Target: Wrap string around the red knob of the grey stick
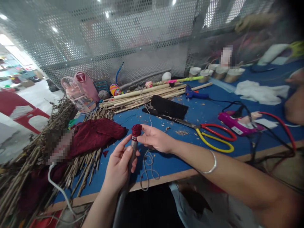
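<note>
My left hand (118,163) is wrapped round a grey stick (121,201), its thumb lying along the front. A dark red cloth wad (136,129) caps the stick's upper end, bound below with turns of thin grey cord (134,138). At those turns my right hand (158,139) is closed, thumb on the cord and index finger against the cloth. Loose cord (149,172) hangs in loops below, over the table edge. Left of the hands lies a large dark red cloth (95,134). Scissors (213,136) with red and yellow handles rest to the right, blades touching black fabric (169,107).
Bundled dry twigs (83,171) cover the left side of the blue table (175,166). Pale sticks (152,91) lie at the back near a blue glue gun (196,94). A purple power strip (237,123) with cables sits right. Another person's hand (294,101) is at the far right.
</note>
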Motion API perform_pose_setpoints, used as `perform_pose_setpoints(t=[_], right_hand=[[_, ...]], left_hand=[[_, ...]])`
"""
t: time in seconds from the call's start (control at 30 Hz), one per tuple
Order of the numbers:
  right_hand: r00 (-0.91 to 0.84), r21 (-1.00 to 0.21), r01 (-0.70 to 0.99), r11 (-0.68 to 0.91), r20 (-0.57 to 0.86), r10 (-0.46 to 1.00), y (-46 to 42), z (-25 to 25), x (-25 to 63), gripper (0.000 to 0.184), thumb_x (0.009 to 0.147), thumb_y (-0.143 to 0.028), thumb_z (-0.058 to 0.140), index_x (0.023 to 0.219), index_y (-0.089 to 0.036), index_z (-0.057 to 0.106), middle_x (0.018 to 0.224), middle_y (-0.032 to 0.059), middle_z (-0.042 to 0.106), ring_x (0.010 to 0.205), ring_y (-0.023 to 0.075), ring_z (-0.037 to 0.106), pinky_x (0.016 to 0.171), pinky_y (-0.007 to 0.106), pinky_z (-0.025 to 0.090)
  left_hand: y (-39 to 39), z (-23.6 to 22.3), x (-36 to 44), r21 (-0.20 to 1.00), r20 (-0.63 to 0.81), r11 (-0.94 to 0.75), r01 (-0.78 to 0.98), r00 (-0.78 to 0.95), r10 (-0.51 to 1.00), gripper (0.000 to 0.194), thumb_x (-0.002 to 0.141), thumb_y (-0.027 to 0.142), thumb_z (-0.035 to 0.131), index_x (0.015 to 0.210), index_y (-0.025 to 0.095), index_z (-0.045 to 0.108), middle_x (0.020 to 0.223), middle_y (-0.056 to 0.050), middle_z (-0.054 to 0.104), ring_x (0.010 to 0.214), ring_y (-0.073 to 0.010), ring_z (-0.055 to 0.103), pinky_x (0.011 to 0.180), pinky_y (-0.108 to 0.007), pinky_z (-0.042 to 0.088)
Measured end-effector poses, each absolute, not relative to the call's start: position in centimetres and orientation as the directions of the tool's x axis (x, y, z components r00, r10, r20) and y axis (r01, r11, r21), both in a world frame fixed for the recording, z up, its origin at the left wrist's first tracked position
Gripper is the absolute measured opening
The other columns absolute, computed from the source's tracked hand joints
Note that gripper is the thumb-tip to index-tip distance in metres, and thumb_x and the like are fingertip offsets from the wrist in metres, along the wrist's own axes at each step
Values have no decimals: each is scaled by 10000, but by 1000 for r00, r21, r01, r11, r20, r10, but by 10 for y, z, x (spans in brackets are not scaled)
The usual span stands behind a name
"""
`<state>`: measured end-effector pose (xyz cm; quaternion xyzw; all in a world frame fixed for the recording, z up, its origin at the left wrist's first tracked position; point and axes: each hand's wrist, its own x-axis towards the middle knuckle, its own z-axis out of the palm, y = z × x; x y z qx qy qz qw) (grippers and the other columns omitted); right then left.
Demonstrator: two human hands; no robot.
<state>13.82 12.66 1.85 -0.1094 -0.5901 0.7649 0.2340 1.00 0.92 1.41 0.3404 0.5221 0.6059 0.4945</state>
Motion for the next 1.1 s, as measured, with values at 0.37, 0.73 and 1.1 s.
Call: perform_pose_setpoints(t=[0.37,0.73,1.1], right_hand=[[-873,-956,-220,-196,103,477,121,11,136,341,778,-430,656,930,-167,501,458,-121,317,367,32,200,345,172,138],[-872,-969,-194,-155,97,481,121,9,134,350,765,-421,670,939,-155,524,514,-99,375,395,34,248,382,192,143],[-910,-962,-218,-166,138,392,119,17,140,415,759,-455,682,980,-132,543,478,-108,380,369,24,226,368,189,131]], left_hand=[[5,13,5,917,-203,116,-381,-197,959,557,864,512,475,1263,124,454,744,-90,690,511,-138,609,462,-224,473],[-23,10,22,830,262,26,558,-430,864,447,783,354,628,1200,199,584,1220,-113,622,1125,-271,568,947,-394,433],[-2,16,2,967,-139,134,-216,-9,990,337,769,381,670,954,172,481,901,-71,707,435,-61,530,400,-174,382]])
